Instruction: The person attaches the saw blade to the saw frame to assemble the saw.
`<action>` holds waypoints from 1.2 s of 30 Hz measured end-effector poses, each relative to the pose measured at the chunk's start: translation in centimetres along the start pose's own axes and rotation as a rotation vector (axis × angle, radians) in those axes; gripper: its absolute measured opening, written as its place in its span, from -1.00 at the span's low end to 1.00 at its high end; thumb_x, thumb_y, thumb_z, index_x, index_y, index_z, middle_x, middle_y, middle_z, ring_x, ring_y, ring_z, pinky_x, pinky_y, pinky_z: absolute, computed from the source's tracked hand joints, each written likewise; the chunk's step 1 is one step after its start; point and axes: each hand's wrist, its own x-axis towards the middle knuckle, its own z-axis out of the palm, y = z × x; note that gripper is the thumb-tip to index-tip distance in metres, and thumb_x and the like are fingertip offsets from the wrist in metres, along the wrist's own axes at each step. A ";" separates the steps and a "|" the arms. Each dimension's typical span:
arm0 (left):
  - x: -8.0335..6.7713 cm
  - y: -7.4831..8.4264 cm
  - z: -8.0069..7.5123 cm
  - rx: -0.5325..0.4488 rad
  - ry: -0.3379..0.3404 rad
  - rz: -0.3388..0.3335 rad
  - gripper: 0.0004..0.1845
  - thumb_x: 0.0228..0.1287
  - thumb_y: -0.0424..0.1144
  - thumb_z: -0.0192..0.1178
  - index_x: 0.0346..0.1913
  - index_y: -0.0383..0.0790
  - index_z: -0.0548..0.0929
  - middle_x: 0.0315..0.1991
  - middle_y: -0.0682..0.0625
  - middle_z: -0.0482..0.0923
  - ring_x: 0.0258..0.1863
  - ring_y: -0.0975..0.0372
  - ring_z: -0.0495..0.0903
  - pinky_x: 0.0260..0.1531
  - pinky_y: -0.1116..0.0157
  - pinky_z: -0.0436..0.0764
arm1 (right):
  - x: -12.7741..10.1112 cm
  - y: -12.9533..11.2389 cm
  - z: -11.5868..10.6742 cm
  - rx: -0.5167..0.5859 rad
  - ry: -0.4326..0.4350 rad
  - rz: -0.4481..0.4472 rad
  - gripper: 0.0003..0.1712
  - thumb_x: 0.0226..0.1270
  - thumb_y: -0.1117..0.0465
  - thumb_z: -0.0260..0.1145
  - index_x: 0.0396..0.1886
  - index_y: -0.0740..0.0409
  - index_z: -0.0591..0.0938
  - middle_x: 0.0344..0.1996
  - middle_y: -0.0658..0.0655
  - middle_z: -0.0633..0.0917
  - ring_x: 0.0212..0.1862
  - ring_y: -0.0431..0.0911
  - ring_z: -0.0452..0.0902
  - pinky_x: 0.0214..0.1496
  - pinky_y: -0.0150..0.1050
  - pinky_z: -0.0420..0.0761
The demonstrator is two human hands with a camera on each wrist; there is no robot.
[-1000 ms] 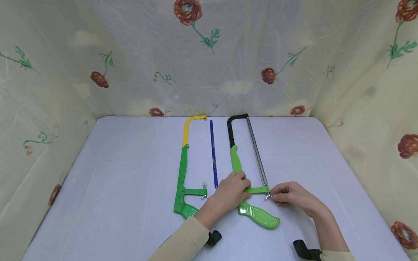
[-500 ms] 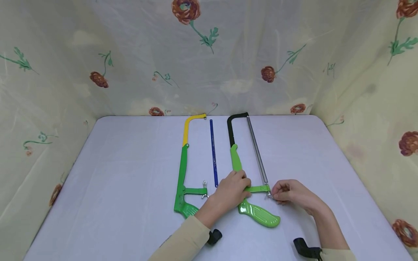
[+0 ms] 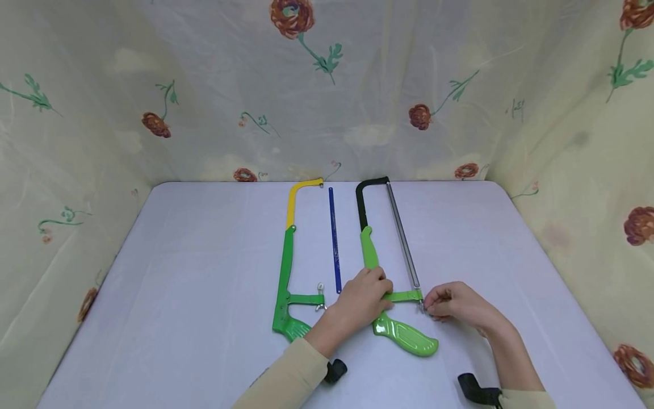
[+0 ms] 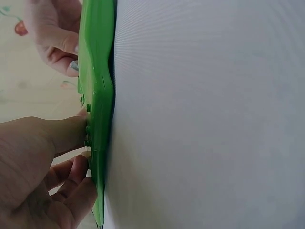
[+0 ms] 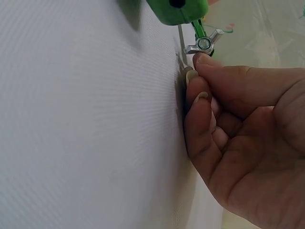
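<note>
At the left of the white tabletop [image 3: 204, 284] lay a dark green hacksaw [image 3: 284, 272], its yellow arm bent right at the far end, its handle partly hidden behind my left forearm. Right of it, well apart, a blue blade [image 3: 334, 244] ran from far to near, lying loose. My left hand [image 3: 359, 295] came next, fingers and thumb gripping the light green hacksaw [image 3: 369, 250] just far of its handle. That saw lay flat in the middle of the tabletop, slightly right, its black arm at the far end. Along its right side a grey metal bar [image 3: 402, 236] stretched from the black arm to the light green crossbar. Rightmost was my right hand [image 3: 462, 309], fingers curled, thumb and fingertips drawn narrow in a pinch at the silver wing nut [image 5: 204, 44] by the crossbar's right end. Flowered cloth [image 3: 214, 74] rose beyond the far edge.
</note>
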 end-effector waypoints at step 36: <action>0.0 0.1 -0.1 0.019 -0.004 -0.001 -0.72 0.34 0.00 0.26 0.02 0.02 0.69 0.00 0.11 0.52 -0.09 0.29 0.43 -0.37 0.51 0.44 | -0.2 -0.9 0.1 -0.097 0.009 0.007 -0.70 0.29 0.09 0.36 -0.26 0.28 0.76 -0.36 0.06 0.69 -0.32 -0.14 0.51 -0.29 -0.28 0.56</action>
